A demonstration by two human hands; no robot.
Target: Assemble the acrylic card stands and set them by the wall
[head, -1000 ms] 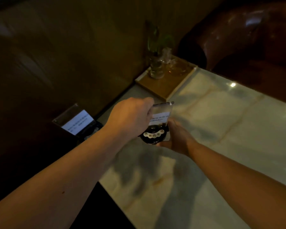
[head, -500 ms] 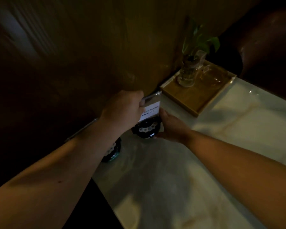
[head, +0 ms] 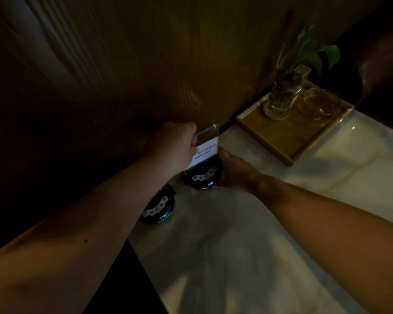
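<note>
Acrylic card stand (head: 205, 152) is held upright at far left edge of marble table (head: 281, 223), just beside wood wall (head: 145, 64). 1 clear panel with a white card (head: 204, 154) in it is seated in a round black base (head: 202, 177) with a row of pale buttons. Whether the base is resting on the table cannot be told; it looks touching or nearly so.

Left hand (head: 177, 150) is closed on the panel's top left edge, pinching it. Right hand (head: 234, 171) is wrapped around the base's right side, fingers mostly hidden behind it.

A 2nd round black base (head: 158, 208) is seen nearer and to the left, at the table edge, partly hidden by the left forearm; no panel is visible on it.

Handling, judged: panel is stiff, light, slick and easily scratched or chipped, so edges should be gripped, not faces. Weight sits low in the base, so the base should be supported from the side while the panel is steadied from the top. Tipping is the likely risk if let go too early.

Farther right, a wooden tray (head: 288, 141) is set against the wall, carrying a glass vase (head: 279, 98) with a green plant (head: 311, 53) and a glass cup (head: 315, 105).
</note>
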